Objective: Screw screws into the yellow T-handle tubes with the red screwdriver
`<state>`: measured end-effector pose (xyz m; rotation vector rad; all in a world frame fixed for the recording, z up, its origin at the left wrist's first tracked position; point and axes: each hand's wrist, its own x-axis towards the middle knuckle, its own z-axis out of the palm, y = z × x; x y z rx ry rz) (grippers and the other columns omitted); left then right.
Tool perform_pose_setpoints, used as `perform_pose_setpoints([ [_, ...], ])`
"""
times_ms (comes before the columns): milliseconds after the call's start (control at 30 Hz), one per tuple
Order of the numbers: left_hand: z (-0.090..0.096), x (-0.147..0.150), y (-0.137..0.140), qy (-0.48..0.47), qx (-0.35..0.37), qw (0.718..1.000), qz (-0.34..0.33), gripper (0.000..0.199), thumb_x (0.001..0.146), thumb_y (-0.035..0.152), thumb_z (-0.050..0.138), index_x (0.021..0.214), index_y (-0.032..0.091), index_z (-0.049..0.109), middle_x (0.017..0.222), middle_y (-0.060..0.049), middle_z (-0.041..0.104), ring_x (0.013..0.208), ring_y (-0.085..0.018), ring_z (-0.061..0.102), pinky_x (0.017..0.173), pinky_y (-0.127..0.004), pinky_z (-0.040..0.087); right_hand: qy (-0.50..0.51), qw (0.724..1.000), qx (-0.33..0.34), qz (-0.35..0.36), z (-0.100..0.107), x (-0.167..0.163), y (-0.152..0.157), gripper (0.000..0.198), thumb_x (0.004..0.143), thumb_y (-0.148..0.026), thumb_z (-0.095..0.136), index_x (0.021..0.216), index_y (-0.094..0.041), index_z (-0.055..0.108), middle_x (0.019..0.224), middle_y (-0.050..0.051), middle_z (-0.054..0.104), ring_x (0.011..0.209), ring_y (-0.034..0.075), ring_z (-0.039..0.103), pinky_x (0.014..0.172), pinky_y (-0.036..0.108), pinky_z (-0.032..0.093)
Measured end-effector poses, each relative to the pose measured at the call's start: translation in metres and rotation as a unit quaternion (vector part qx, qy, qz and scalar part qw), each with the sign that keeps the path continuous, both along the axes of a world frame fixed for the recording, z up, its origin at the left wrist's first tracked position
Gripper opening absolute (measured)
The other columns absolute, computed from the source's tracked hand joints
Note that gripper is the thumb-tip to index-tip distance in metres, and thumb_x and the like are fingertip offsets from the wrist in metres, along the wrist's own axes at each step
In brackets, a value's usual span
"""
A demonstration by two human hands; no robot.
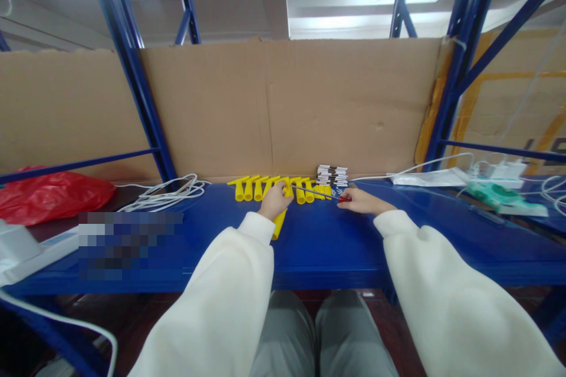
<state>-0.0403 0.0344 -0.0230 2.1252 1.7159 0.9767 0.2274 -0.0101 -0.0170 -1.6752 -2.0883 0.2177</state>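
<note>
My left hand (274, 200) is closed on a yellow plastic piece with a tube-like handle (279, 226), which points down toward me. In my right hand (360, 201) is a screwdriver (316, 192), gripped by its red handle. Its long metal shaft reaches left to the top of the held piece, near my left fingers; the exact contact of the tip is too small to make out. Behind my left hand several similar yellow pieces (248, 189) lie in a row. Smaller yellow parts (323, 191) are grouped at the row's right end.
A stack of small white-and-black items (331, 175) stands against the cardboard panel (212, 112). Coiled white cable (177, 193) and a red plastic bag (57, 194) are on the left. A green-and-white package (502, 197) lies at right. Blue rack posts (145, 100) flank the blue tabletop (327, 241).
</note>
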Motion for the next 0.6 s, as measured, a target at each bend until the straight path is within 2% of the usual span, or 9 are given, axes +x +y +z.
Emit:
perform_pose_setpoints([
  [67,0.0001,-0.0001,0.0,0.001,0.002,1.0,0.001,0.042,0.084,0.02,0.071,0.125,0.015,0.062,0.111,-0.011,0.074,0.082,-0.018,0.074,0.071,-0.025,0.054,-0.003,1.0,-0.008,0.021,-0.0001,0.0013,0.0003,0.017,0.083,-0.033,0.066,0.074,-0.02,0.065,0.068,0.002,0.068,0.065,0.017,0.061,0.059,0.026,0.045],
  [133,-0.0002,-0.0002,0.0001,0.002,0.006,1.0,0.002,0.041,0.084,0.02,0.071,0.124,0.015,0.062,0.11,-0.011,0.074,0.081,-0.017,0.074,0.071,-0.024,0.054,-0.016,1.0,0.011,0.013,-0.0002,0.0021,0.0007,0.02,0.081,-0.035,0.07,0.07,-0.02,0.064,0.065,0.002,0.066,0.062,0.017,0.059,0.058,0.026,0.044],
  [233,0.0002,0.0001,-0.0003,0.005,0.007,1.0,-0.001,0.042,0.084,0.019,0.07,0.125,0.015,0.062,0.109,-0.01,0.075,0.081,-0.017,0.074,0.071,-0.024,0.054,-0.025,0.999,0.03,-0.022,0.0002,0.0011,0.0005,0.018,0.076,-0.031,0.074,0.069,-0.02,0.061,0.061,-0.001,0.063,0.058,0.015,0.057,0.056,0.025,0.043],
  [367,0.0031,0.0011,-0.0031,0.005,0.002,1.0,-0.003,0.043,0.084,0.018,0.07,0.126,0.014,0.061,0.112,-0.011,0.074,0.079,-0.017,0.073,0.068,-0.023,0.054,-0.031,0.999,0.018,-0.039,0.0019,-0.0013,-0.0011,0.012,0.075,-0.023,0.072,0.071,-0.02,0.06,0.064,0.0,0.064,0.061,0.017,0.06,0.058,0.026,0.043],
  [500,0.006,0.0026,-0.0072,-0.014,-0.027,1.0,-0.002,0.042,0.086,0.012,0.064,0.127,0.014,0.06,0.107,-0.008,0.073,0.064,-0.013,0.07,0.058,-0.022,0.051,-0.008,1.0,-0.025,-0.01,0.0031,-0.0001,-0.0026,0.005,0.077,-0.021,0.065,0.073,-0.019,0.063,0.07,0.001,0.067,0.067,0.017,0.062,0.061,0.026,0.045],
  [600,0.0065,0.0038,-0.0089,-0.044,-0.051,0.998,-0.005,0.039,0.087,0.01,0.062,0.125,0.014,0.059,0.101,-0.005,0.073,0.054,-0.011,0.066,0.051,-0.021,0.049,-0.009,1.0,-0.017,0.002,0.0039,0.0004,-0.0042,0.011,0.077,-0.022,0.066,0.068,-0.02,0.061,0.066,0.0,0.065,0.067,0.017,0.061,0.061,0.025,0.045],
])
